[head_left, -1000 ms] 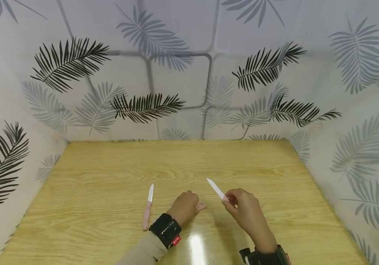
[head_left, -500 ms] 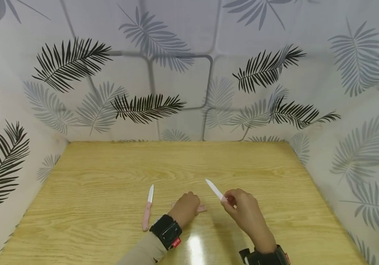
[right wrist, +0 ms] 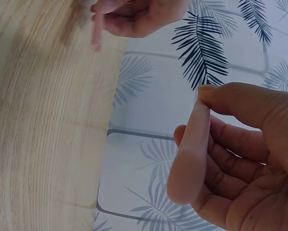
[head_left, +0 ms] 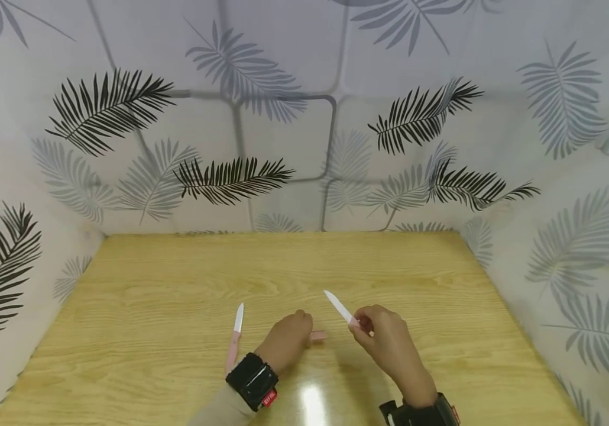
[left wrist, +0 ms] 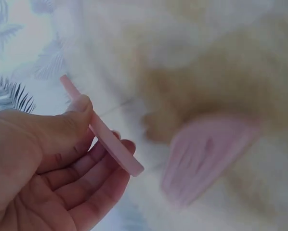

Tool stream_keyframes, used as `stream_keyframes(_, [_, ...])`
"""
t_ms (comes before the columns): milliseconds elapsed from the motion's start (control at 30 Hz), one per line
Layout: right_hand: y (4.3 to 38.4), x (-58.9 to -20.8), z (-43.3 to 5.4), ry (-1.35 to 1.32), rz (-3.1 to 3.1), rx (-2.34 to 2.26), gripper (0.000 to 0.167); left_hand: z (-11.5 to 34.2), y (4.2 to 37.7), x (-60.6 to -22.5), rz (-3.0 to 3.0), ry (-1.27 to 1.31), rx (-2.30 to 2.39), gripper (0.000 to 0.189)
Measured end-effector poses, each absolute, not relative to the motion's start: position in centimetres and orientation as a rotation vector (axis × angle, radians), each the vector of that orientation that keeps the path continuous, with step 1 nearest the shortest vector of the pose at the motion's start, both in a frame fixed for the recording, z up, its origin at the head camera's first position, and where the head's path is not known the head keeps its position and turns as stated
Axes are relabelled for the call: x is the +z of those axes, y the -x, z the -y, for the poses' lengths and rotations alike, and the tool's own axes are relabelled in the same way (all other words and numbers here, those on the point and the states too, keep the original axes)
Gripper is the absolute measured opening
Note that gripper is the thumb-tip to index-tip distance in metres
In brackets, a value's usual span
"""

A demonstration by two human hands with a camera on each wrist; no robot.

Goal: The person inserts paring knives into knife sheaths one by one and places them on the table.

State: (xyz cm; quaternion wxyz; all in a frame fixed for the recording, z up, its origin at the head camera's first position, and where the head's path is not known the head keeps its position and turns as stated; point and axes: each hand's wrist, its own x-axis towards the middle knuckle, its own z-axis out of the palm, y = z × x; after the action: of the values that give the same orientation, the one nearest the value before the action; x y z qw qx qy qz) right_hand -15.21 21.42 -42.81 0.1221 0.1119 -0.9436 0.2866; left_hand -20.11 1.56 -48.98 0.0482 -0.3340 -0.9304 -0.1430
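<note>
In the head view my right hand (head_left: 384, 337) pinches a knife (head_left: 339, 307) by its pink handle, the white blade pointing up and left above the table. The right wrist view shows that handle (right wrist: 189, 159) between thumb and fingers. My left hand (head_left: 287, 337) pinches a flat pink strip (head_left: 317, 336) that looks like a knife sheath; the left wrist view shows the strip (left wrist: 110, 139) edge-on. A second knife (head_left: 233, 346), with pink handle and white blade, lies on the table left of my left hand. A blurred pink handle (left wrist: 206, 159) fills the left wrist view's foreground.
The wooden table (head_left: 177, 272) reaches back to a leaf-patterned cloth (head_left: 294, 136), which also hangs along both sides. Black straps with devices (head_left: 253, 381) are on both wrists. Light reflects near the front of the table.
Both hands shift slightly left in the head view, still holding the knife and the pink strip, while the whole view also shifts a little. The lying knife stays on the table.
</note>
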Motion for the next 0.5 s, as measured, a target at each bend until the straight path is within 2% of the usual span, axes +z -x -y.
stream_keyframes(100, [15.2,-42.9,-21.4,-0.328,2.752,0.824,0.007,-0.7,20.3,-48.1,2.783,1.027,-0.377,0.015])
stream_keyframes(300, [15.2,-43.0,-21.4,-0.34,2.745,0.836,0.007,1.1,20.5,-46.0,2.717,0.973,-0.418,0.027])
stream_keyframes(500, [15.1,-43.0,-21.3,-0.364,2.718,0.841,0.006,2.5,20.3,-43.5,2.583,0.978,-0.477,0.015])
